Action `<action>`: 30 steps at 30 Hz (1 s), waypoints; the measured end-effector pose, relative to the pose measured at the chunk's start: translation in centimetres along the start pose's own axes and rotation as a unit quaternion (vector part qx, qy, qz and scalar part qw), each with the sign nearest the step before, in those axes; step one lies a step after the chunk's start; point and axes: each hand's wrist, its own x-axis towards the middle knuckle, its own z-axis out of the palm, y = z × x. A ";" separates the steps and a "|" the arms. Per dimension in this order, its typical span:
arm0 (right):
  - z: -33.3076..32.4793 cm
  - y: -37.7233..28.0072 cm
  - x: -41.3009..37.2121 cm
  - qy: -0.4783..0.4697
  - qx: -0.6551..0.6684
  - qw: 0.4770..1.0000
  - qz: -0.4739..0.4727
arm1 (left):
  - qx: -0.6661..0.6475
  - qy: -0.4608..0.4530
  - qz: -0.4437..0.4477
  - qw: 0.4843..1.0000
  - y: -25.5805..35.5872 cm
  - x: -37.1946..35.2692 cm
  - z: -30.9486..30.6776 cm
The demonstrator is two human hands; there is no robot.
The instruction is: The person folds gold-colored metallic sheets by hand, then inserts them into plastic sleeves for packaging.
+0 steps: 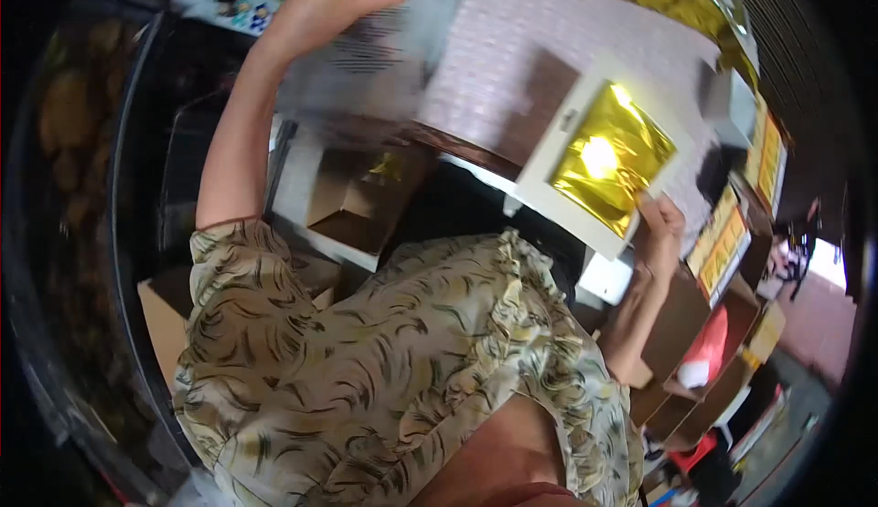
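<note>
My left hand (343, 0) is raised at the upper left, its fingers pinched on a clear plastic bag (375, 64). The bag has lines of dark printed text and is smeared by motion. My right hand (663, 224) grips the lower right edge of a white card (540, 178), thumb and fingers closed on it. A folded sheet of shiny gold foil (613, 155) lies on the card's face, and a hang hole shows near the card's upper left edge. The card is tilted above the near edge of the pale, patterned tabletop (494, 32).
More gold foil (677, 0) lies along the table's far right. An open cardboard box (352, 205) stands below on the left. Boxes with yellow and orange labels (722, 251) and a cardboard box holding a red and white item (709, 347) are at the right.
</note>
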 end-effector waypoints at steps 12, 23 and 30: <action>1.6 0.3 2.1 -0.051 0.033 0.997 -0.048 | -0.090 -0.039 -0.019 0.995 -9.1 -8.1 3.8; 5.0 0.8 0.9 -0.025 0.048 0.998 -0.034 | -0.120 -0.045 -0.054 0.990 -8.4 -8.3 4.1; 2.9 1.3 1.2 -0.032 0.051 0.998 -0.036 | -0.095 -0.061 -0.049 0.992 -8.8 -7.3 4.3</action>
